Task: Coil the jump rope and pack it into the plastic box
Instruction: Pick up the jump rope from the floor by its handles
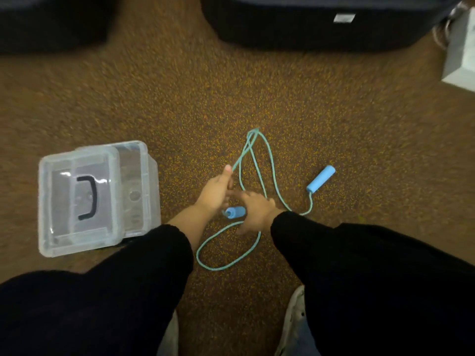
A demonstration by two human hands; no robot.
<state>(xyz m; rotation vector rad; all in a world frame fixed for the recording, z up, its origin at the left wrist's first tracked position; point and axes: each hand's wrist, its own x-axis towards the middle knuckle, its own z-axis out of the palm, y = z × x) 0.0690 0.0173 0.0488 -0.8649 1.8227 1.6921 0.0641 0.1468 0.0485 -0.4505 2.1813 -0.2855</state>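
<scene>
Two hands over a loose rope, so we flag tangling as the main risk. Going left to right: the plastic box (144,191) sits at lower left of the frame on the carpet (180,98), its clear lid (77,201) with a black handle lying askew over most of the opening, so we judge nothing goes in until the lid is shifted. Right of it, near frame centre, the left hand (216,191) is pinched shut on a strand of the jump rope (270,160) and lifts it, while one blue handle (235,211) lies just below, between the two hands. The right hand (257,211) is spread flat with fingers apart, over or on the cord; contact we cannot tell, as the frame is blurred. The cord crosses itself near its top bend at centre and loops wide below the hands. The second blue handle (321,178) lies free at centre right. Likely faults: pulling the lifted strand tightens the crossing into a knot; the free handle drags and snags; loose coils spring open before reaching the box.
</scene>
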